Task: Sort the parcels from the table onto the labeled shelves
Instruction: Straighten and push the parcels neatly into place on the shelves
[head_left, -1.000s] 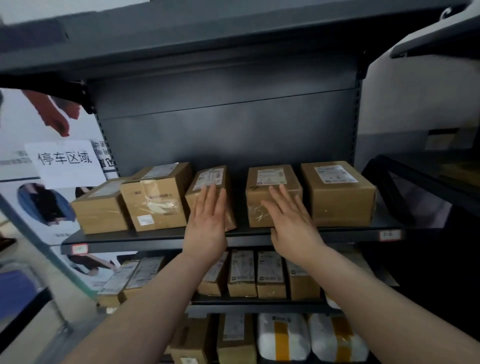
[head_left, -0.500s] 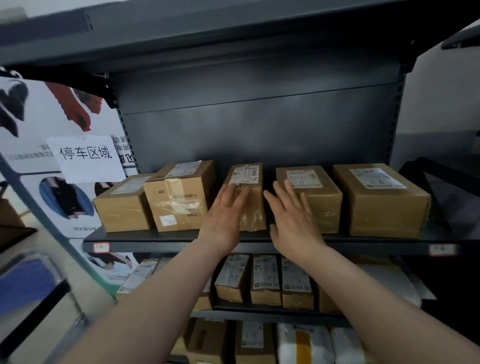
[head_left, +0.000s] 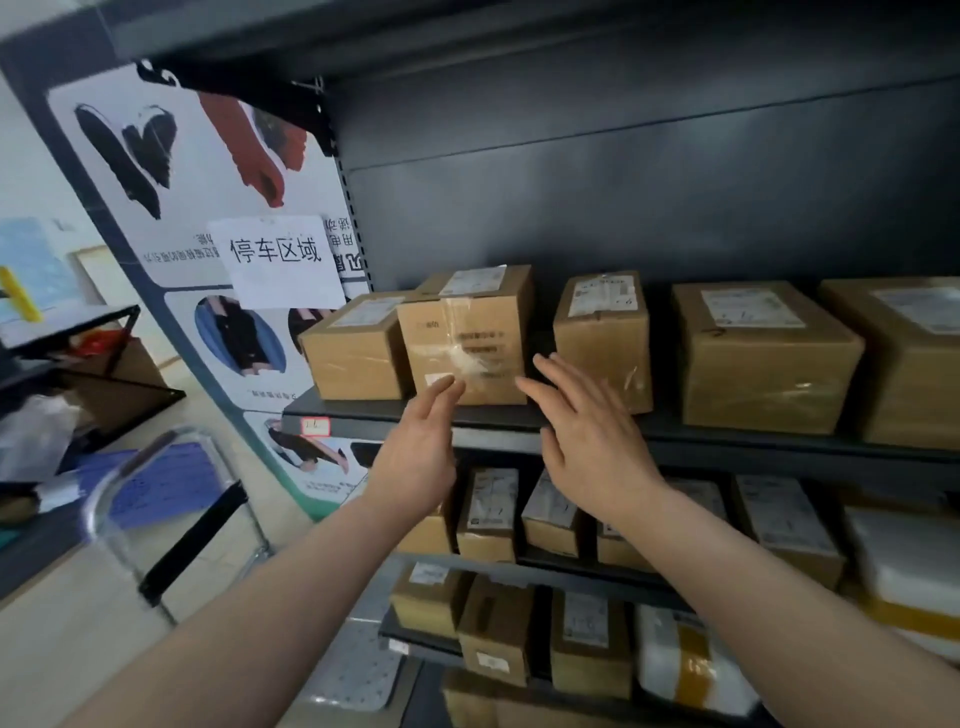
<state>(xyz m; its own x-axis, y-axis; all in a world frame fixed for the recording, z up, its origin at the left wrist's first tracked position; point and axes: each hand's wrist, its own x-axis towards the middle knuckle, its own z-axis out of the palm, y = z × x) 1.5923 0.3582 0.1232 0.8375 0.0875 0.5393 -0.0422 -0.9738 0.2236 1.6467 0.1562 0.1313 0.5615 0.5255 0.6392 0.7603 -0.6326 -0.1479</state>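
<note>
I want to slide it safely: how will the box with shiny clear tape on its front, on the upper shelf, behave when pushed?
The taped box will probably slide as one stiff block: its cardboard walls look square. The glossy tape may feel slippery to the touch. It sits flat, wider than tall, so tipping seems unlikely.

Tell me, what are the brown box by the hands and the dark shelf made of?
The brown box looks like cardboard, matte and tan, with shiny clear tape across its front. The shelf seems painted metal, dark grey: thin, smooth edge, but I can't be sure.
</note>
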